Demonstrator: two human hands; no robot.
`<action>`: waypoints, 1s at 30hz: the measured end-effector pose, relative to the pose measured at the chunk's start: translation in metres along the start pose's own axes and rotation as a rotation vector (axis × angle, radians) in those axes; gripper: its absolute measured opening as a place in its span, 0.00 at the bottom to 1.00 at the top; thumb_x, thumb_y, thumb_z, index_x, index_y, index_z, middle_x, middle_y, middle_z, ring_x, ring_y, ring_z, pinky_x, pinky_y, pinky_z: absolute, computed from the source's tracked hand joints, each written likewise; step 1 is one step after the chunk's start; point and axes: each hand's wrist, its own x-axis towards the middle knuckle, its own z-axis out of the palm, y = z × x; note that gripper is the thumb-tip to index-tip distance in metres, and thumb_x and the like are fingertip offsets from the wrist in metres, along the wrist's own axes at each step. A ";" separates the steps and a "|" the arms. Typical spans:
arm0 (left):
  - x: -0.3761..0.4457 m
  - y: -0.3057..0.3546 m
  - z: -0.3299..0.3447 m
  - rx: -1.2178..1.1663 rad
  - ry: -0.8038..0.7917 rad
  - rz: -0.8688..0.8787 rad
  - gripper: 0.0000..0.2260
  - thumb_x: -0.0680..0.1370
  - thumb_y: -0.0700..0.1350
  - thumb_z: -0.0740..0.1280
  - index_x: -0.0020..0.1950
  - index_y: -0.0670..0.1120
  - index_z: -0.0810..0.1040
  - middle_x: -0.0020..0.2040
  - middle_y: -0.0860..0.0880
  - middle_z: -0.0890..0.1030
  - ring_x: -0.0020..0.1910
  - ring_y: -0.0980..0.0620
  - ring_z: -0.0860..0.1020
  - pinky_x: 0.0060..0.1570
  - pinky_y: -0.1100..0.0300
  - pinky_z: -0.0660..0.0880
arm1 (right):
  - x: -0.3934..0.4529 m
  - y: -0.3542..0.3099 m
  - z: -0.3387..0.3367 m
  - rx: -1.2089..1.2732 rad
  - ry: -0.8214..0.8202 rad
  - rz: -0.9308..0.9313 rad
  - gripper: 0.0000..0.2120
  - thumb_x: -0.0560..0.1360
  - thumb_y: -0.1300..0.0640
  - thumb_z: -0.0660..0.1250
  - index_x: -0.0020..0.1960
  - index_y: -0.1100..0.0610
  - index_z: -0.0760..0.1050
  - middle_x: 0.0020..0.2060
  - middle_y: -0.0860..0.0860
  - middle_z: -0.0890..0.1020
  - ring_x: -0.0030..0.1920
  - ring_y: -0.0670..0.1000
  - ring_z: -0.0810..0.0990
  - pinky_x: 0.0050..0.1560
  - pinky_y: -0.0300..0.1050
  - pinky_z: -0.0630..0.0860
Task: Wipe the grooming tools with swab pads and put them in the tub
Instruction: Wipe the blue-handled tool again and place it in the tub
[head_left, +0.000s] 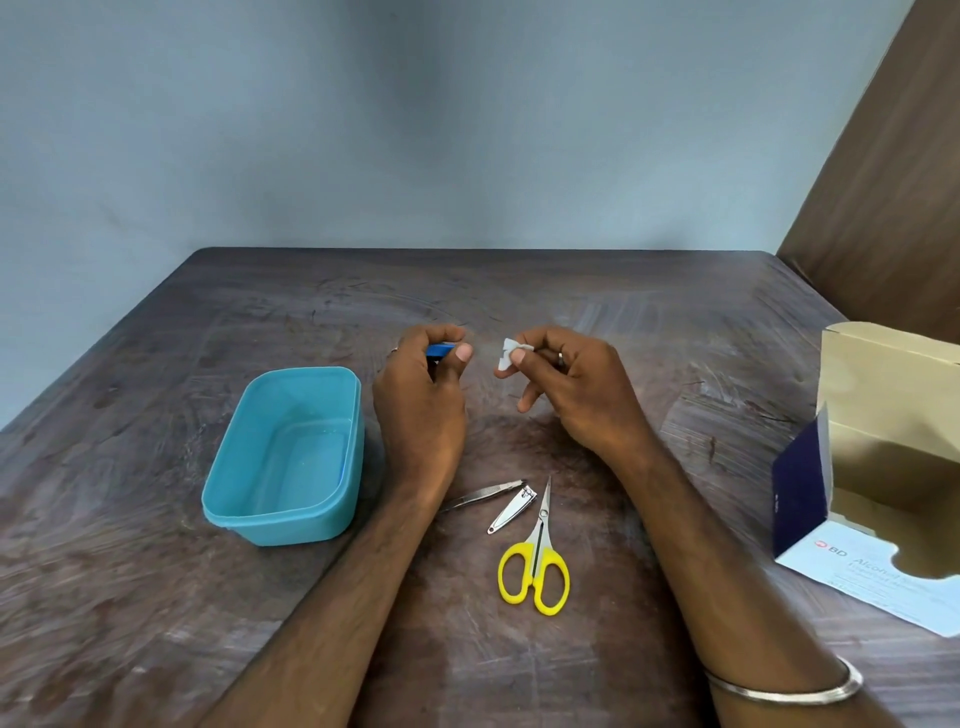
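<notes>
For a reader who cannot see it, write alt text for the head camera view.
A person's left hand grips a blue tool while the right hand pinches a white swab pad above a dark table. Beside them sit a blue tub, tweezers, nail clipper, yellow scissors and an open box.

Plain room: worn table (519, 291), bare wall (415, 130)

Lit softly and evenly, rather dim, with a cool cast on the wall (415, 130). Faint, diffuse shadows only: under the forearms and beside the tub (283, 457), deeper inside the open box (893, 467). Sharp at centre, slightly soft and stretched toward the edges by the wide lens; dull sheen on the table (597, 322).
</notes>
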 end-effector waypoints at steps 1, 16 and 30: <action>0.000 0.000 0.000 -0.001 0.005 -0.001 0.05 0.78 0.41 0.70 0.53 0.46 0.82 0.49 0.52 0.83 0.48 0.57 0.79 0.45 0.77 0.70 | 0.000 0.001 -0.001 -0.014 -0.004 -0.005 0.05 0.80 0.61 0.68 0.49 0.61 0.82 0.42 0.51 0.87 0.28 0.57 0.83 0.34 0.49 0.81; -0.001 -0.001 0.000 -0.042 -0.058 -0.010 0.04 0.76 0.41 0.72 0.50 0.47 0.83 0.45 0.56 0.83 0.45 0.64 0.79 0.45 0.75 0.73 | -0.002 -0.007 -0.001 0.139 0.062 0.060 0.05 0.80 0.62 0.66 0.51 0.61 0.80 0.43 0.57 0.87 0.28 0.54 0.82 0.27 0.33 0.72; 0.001 -0.003 0.001 -0.105 -0.029 -0.099 0.05 0.76 0.44 0.72 0.50 0.49 0.86 0.44 0.54 0.84 0.43 0.57 0.78 0.40 0.68 0.73 | -0.001 -0.006 -0.002 0.416 0.217 0.123 0.05 0.79 0.60 0.68 0.55 0.60 0.80 0.47 0.53 0.87 0.31 0.53 0.84 0.25 0.41 0.70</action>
